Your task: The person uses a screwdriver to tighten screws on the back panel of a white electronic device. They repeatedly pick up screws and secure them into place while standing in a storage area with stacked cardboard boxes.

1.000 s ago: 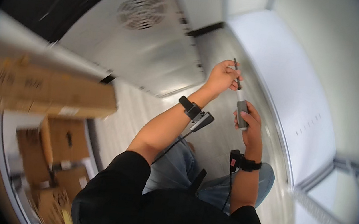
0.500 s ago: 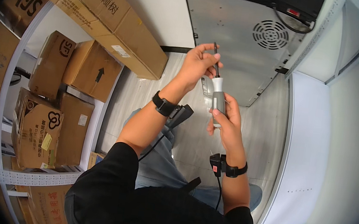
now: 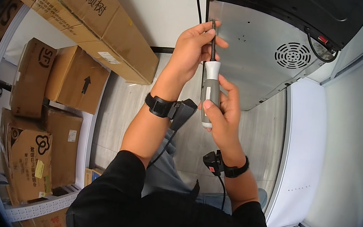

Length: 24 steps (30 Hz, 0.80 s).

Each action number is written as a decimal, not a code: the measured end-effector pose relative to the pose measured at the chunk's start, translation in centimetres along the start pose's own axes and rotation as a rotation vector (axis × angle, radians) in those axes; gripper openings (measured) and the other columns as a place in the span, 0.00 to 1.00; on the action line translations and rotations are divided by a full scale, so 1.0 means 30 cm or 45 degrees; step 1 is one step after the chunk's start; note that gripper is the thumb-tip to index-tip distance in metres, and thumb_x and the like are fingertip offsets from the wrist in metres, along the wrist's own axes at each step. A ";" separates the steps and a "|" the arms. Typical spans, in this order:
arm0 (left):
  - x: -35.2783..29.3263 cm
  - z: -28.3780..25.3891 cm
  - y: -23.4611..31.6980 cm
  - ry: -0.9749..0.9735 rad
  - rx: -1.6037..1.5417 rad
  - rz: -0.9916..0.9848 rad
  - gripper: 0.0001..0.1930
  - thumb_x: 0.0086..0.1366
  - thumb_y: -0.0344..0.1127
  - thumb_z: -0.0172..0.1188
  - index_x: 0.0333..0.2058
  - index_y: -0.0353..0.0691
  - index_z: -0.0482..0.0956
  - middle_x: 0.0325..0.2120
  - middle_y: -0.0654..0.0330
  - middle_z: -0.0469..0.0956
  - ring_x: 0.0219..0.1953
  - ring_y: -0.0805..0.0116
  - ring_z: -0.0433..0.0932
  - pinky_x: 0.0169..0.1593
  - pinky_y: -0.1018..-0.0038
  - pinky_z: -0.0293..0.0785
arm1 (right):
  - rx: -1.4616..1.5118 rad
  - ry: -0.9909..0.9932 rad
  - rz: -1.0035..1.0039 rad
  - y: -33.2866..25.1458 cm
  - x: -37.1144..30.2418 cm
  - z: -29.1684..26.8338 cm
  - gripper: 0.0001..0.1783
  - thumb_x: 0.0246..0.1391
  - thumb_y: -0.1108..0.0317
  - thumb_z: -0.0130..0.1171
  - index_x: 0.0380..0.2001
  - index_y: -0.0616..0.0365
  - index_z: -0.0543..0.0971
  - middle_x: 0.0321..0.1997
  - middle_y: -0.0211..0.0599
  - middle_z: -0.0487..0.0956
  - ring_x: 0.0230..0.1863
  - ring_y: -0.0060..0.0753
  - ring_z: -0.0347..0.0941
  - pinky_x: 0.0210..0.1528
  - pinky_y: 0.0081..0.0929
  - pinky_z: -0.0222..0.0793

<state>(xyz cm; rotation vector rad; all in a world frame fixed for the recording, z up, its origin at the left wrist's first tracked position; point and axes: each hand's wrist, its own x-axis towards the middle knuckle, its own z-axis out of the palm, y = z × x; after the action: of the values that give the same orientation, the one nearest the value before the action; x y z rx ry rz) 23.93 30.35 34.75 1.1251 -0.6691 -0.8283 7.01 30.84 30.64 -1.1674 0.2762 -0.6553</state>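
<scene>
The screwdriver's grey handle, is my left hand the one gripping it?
No, the right hand grips the grey handle, while the left hand holds the dark shaft.

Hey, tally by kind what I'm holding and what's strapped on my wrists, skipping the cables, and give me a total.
Screwdriver: 1
Black wrist straps: 2, a left strap and a right strap
Black modules on the straps: 2, a left module and a right module
Total: 5
</scene>
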 end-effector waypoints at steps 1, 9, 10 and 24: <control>0.008 0.003 0.009 -0.004 -0.001 0.014 0.17 0.68 0.35 0.47 0.53 0.36 0.69 0.28 0.58 0.80 0.19 0.76 0.72 0.25 0.83 0.66 | 0.003 0.014 -0.021 -0.003 0.005 0.008 0.31 0.54 0.75 0.52 0.60 0.63 0.55 0.36 0.38 0.74 0.32 0.18 0.68 0.34 0.20 0.64; 0.017 -0.021 0.000 0.015 -0.010 -0.024 0.16 0.67 0.34 0.47 0.52 0.37 0.71 0.26 0.58 0.80 0.19 0.76 0.71 0.25 0.83 0.66 | 0.021 0.068 0.009 0.001 0.015 0.035 0.30 0.54 0.70 0.49 0.60 0.61 0.56 0.31 0.39 0.74 0.23 0.17 0.65 0.22 0.17 0.60; 0.021 -0.021 0.002 0.014 -0.020 -0.026 0.16 0.67 0.34 0.47 0.51 0.37 0.71 0.26 0.58 0.80 0.19 0.76 0.71 0.25 0.83 0.66 | -0.001 0.083 -0.027 0.008 0.018 0.040 0.29 0.55 0.68 0.48 0.60 0.59 0.57 0.28 0.38 0.75 0.17 0.15 0.63 0.15 0.15 0.56; 0.046 -0.023 -0.022 0.056 0.115 0.006 0.15 0.67 0.36 0.50 0.50 0.38 0.71 0.22 0.64 0.77 0.20 0.77 0.71 0.29 0.81 0.68 | 0.486 0.007 0.087 0.020 0.027 0.008 0.29 0.57 0.67 0.50 0.61 0.57 0.56 0.30 0.40 0.74 0.15 0.15 0.61 0.13 0.15 0.55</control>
<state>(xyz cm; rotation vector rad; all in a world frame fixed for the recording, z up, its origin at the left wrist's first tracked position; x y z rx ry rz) 25.07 29.39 33.98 1.2196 -0.6777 -0.7731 7.97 30.68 30.30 -0.7874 0.1846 -0.6193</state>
